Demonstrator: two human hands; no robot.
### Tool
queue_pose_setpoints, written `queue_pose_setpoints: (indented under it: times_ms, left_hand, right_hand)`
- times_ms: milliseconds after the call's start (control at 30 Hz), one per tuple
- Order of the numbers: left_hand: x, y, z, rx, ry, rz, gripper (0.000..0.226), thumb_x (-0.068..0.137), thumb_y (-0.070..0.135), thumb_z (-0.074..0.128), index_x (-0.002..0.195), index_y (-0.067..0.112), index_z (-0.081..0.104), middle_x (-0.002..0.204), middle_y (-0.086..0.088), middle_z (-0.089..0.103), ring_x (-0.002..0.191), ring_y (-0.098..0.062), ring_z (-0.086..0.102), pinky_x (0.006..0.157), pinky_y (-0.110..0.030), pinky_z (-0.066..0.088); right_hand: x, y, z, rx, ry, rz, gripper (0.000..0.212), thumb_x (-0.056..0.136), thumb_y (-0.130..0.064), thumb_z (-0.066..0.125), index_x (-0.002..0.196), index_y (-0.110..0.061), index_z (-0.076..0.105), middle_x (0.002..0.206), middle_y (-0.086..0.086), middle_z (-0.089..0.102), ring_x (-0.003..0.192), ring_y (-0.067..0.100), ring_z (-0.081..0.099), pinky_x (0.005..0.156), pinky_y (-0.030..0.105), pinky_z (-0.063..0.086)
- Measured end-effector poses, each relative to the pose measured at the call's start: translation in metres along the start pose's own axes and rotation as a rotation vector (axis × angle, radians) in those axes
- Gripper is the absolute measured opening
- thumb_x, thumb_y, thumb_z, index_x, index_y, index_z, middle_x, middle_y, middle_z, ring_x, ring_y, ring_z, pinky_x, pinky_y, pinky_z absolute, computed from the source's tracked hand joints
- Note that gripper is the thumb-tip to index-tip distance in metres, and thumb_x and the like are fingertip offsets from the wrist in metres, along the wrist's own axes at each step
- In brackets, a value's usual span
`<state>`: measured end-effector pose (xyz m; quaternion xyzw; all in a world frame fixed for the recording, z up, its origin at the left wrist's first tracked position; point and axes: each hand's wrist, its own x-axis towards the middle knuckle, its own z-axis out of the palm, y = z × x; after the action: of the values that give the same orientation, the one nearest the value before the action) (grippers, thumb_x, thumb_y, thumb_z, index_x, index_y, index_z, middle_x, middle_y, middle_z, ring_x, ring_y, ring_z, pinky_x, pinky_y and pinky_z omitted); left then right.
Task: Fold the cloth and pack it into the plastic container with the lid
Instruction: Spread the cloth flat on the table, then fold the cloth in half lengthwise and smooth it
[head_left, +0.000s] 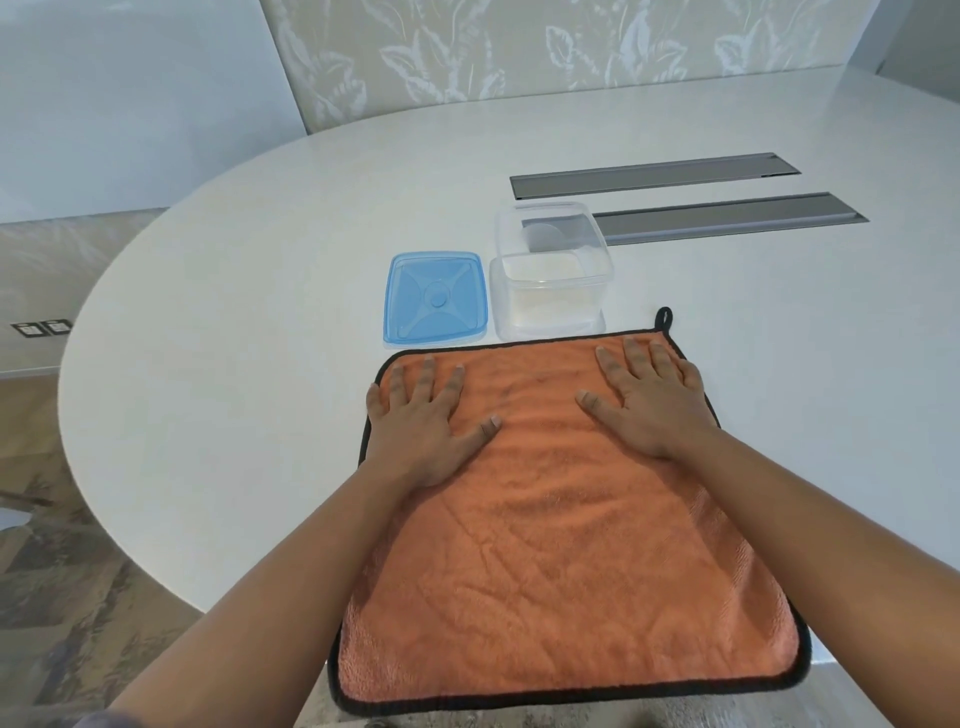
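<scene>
cloth (561, 545): orange, black trim, corner loop, spread flat unfolded | container (551, 273): clear, square, open, upright, just beyond cloth's far edge | lid (436, 299): blue, flat, just left of container

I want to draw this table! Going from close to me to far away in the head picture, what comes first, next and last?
Orange cloth → left hand and right hand lying flat on its far part → blue lid and clear container side by side → two grey slots in the table.
</scene>
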<state>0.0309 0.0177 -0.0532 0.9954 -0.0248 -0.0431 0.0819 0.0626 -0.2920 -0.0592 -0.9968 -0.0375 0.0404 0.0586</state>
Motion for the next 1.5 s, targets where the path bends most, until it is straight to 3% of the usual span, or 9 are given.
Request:
queue_pose_setpoints:
  times_ms: [200,333,467,633,900,1233,1500]
  left_hand:
    - [-0.012,0.004,-0.013,0.007,0.033,0.034,0.102,0.077,0.098,0.005,0.162,0.042,0.005,0.173,0.0,0.002,0.158,-0.031,-0.01,0.122,-0.061,-0.009]
    - [-0.055,0.013,-0.013,-0.022,0.089,0.196,0.093,0.081,0.096,0.011,0.159,0.048,0.001,0.172,0.009,-0.002,0.157,-0.024,-0.015,0.123,-0.057,-0.01]
    - [-0.106,0.024,0.002,-0.007,0.003,0.351,0.089,0.082,0.096,0.015,0.158,0.053,-0.003,0.17,0.013,-0.009,0.155,-0.022,-0.026,0.121,-0.059,-0.013]
    - [-0.121,0.02,0.013,0.046,-0.03,0.38,0.097,0.078,0.099,0.015,0.158,0.05,-0.012,0.17,0.012,-0.016,0.153,-0.021,-0.03,0.122,-0.06,-0.01]
    - [-0.122,0.018,0.011,0.055,0.001,0.407,0.101,0.078,0.099,0.021,0.161,0.045,0.001,0.172,0.009,-0.004,0.157,-0.023,-0.018,0.123,-0.061,-0.005]
    - [-0.125,0.018,0.007,0.037,-0.017,0.394,0.1,0.079,0.098,0.02,0.162,0.044,0.008,0.172,0.01,0.003,0.158,-0.022,-0.01,0.124,-0.059,-0.001]
    - [-0.135,0.018,0.001,0.017,0.06,0.418,0.086,0.089,0.088,0.029,0.153,0.033,0.045,0.164,0.007,0.035,0.155,-0.023,0.023,0.123,-0.054,0.02]
  right_hand:
    - [-0.016,-0.007,-0.013,0.029,0.041,-0.055,0.089,0.084,-0.086,0.002,0.16,-0.04,0.003,0.172,-0.001,-0.002,0.157,0.024,-0.009,0.123,0.052,-0.004]
    - [-0.06,-0.02,-0.017,0.014,0.006,-0.134,0.082,0.087,-0.084,0.003,0.158,-0.043,-0.006,0.17,-0.005,-0.012,0.155,0.023,-0.019,0.122,0.053,-0.009]
    - [-0.118,-0.036,-0.005,0.038,-0.086,-0.192,0.079,0.085,-0.087,-0.001,0.152,-0.05,-0.019,0.165,-0.012,-0.025,0.151,0.02,-0.031,0.12,0.055,-0.013]
    - [-0.148,-0.039,0.01,-0.032,-0.097,-0.215,0.08,0.084,-0.089,-0.001,0.153,-0.051,-0.021,0.166,-0.01,-0.025,0.15,0.02,-0.033,0.12,0.055,-0.014]
    - [-0.152,-0.037,0.007,-0.004,-0.027,-0.223,0.081,0.089,-0.086,0.009,0.159,-0.047,-0.006,0.17,-0.006,-0.009,0.155,0.02,-0.02,0.122,0.055,-0.005]
    - [-0.154,-0.034,0.002,0.024,-0.055,-0.229,0.082,0.089,-0.085,0.006,0.16,-0.044,0.0,0.171,-0.006,-0.004,0.156,0.018,-0.012,0.123,0.052,-0.002]
    - [-0.179,-0.032,-0.004,0.043,-0.026,-0.261,0.076,0.096,-0.078,0.015,0.16,-0.037,0.019,0.171,-0.002,0.012,0.157,0.02,0.001,0.123,0.053,0.011]
